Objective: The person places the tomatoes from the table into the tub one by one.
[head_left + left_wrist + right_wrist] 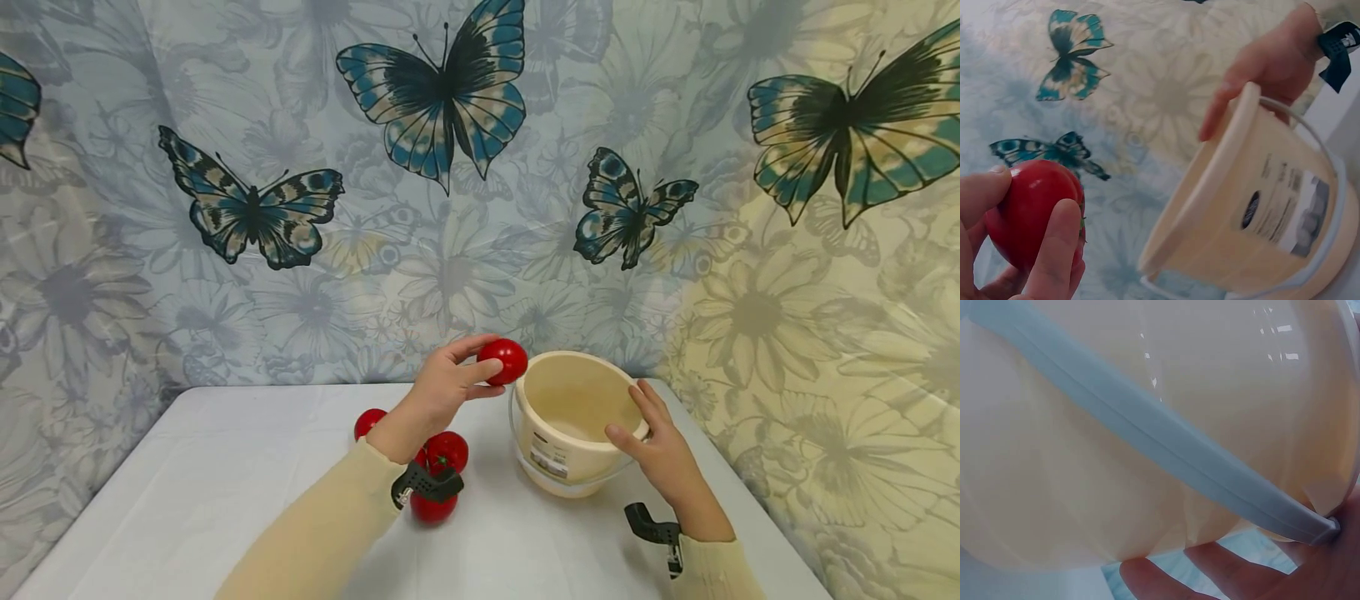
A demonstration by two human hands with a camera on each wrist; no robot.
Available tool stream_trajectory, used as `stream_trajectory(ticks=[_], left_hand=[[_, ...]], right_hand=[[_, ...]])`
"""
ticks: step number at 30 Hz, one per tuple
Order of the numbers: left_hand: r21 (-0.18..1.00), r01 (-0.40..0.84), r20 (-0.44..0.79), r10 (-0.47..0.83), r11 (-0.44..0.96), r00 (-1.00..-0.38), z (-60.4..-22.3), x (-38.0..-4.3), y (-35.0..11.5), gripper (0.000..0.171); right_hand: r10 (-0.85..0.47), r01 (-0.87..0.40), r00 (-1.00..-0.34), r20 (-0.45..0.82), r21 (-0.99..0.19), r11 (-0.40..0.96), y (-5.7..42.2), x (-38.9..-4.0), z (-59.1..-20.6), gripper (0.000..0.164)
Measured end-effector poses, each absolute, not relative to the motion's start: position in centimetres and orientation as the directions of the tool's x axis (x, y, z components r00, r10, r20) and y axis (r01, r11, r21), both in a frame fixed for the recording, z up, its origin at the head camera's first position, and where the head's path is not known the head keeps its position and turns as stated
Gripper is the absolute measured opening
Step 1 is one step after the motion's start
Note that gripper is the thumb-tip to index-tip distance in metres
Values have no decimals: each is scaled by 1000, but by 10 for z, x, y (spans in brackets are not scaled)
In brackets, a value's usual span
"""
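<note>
Loading step, by the look of it! My left hand [450,379] pinches a tomato [510,357] near the bucket's [596,460] ten o'clock, right hand [666,450] grips its rim [573,440] at three; next calls for shifting toward four, releasing.

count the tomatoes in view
4 clearly: one tomato in the left hand, three on the table: back one, middle one, front one. A red patch among these may be another, mostly hidden.

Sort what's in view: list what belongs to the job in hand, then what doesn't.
Likely part of the job:
- Red tomato, held in the left grip
- Cream bucket, right grip at its rim
- Probably the other tomatoes

Just there:
- White table
- Butterfly backdrop
- Black wrist bands
</note>
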State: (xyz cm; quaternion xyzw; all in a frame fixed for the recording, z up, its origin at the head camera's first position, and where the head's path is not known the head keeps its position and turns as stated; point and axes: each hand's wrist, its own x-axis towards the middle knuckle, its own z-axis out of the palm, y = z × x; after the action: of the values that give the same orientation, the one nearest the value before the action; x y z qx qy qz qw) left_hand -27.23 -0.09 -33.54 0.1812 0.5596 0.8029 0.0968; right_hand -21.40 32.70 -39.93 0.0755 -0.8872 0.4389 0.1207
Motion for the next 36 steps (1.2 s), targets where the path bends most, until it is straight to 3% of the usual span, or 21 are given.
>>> stream_trajectory(ticks=[10,17,27,36], left_hand=[[951,18,155,426,-308,-891,-352,-266,46,48],[975,63,154,444,-212,-883,-360,-270,60,43],[991,32,87,437,-131,-895,-351,-271,68,45],[990,30,88,449,-134,-889,-352,-272,66,67]], right_hand=[[-38,-250,-958,284,-765,594,330,-214,-402,86],[-31,-238,-962,273,-770,592,328,-214,-401,87],[-28,-232,-963,269,-769,596,327,-213,-399,88],[-29,-229,-964,265,-765,602,325,-214,-399,88]])
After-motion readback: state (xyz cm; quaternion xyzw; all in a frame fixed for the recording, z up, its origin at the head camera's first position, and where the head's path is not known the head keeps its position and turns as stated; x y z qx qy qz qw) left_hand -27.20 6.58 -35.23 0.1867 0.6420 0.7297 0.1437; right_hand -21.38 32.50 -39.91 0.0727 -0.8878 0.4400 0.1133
